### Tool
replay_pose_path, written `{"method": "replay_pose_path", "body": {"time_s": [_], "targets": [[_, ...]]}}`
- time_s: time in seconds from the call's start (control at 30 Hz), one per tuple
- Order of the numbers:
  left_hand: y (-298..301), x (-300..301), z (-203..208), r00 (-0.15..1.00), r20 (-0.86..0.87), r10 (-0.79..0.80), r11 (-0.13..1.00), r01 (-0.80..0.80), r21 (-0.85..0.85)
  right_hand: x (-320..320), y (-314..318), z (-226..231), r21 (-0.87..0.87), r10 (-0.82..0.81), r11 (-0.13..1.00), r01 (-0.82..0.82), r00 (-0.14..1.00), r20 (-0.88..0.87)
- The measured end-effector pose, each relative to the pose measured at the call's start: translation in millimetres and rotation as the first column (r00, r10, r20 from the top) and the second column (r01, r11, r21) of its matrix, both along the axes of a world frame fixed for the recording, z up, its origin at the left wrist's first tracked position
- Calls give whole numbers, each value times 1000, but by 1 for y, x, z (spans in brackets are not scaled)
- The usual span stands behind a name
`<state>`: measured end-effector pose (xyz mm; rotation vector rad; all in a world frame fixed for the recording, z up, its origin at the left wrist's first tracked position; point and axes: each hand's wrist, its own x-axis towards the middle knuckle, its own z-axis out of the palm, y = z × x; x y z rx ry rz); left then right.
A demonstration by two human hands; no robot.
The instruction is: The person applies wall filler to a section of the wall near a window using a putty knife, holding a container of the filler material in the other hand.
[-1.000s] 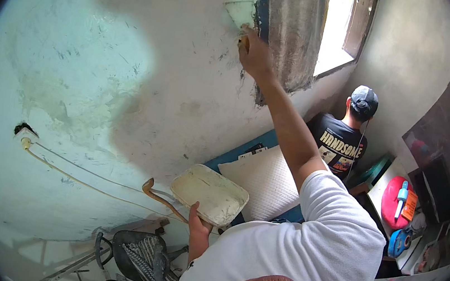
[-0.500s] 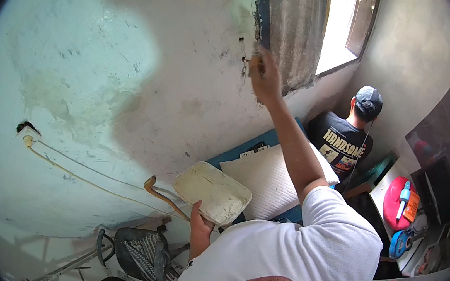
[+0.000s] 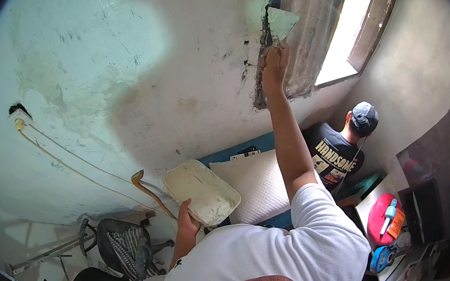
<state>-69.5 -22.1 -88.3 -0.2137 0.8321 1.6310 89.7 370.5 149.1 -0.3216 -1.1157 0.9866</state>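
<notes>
Gripping a flared putty knife [image 3: 282,23], the right hand [image 3: 274,71] is tightly curled; the left hand [image 3: 187,220] clasps a smeared, round-cornered tray [image 3: 202,191].

window [image 3: 342,42] glaring, wall [image 3: 191,52] half shadowed

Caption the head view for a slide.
The right hand holds a broad-bladed scraper up by a cracked wall, while the left hand grips a shallow pale tray.

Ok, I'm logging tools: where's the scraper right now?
Head view, upper middle: the scraper is in the right hand, blade upward, left of the bright window opening.
</notes>
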Motion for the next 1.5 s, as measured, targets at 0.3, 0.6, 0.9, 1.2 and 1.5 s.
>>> {"method": "replay_pose_path", "body": {"time_s": [0.3, 0.6, 0.9, 1.2, 1.5], "targets": [[9, -4, -11, 996, 2, 87, 996, -87, -15, -9, 27, -15, -8, -57, 998, 57, 998, 16], [19, 1, -13, 997, 13, 79, 996, -78, -30, -22, 13, 20, -84, 139, 985, -151, 981, -135], [15, 0, -13, 994, 23, 104, 994, -103, -42, 0, -11, 12, -133, 244, 949, -285, 935, -258], [15, 0, -11, 996, -4, 93, 996, -93, -10, 23, -22, -1, -165, 304, 930, -329, 939, -160], [24, -2, -8, 997, -55, 53, 993, -47, 112, 16, -4, -24, 360, -661, 750, 554, 625, 415]]}}
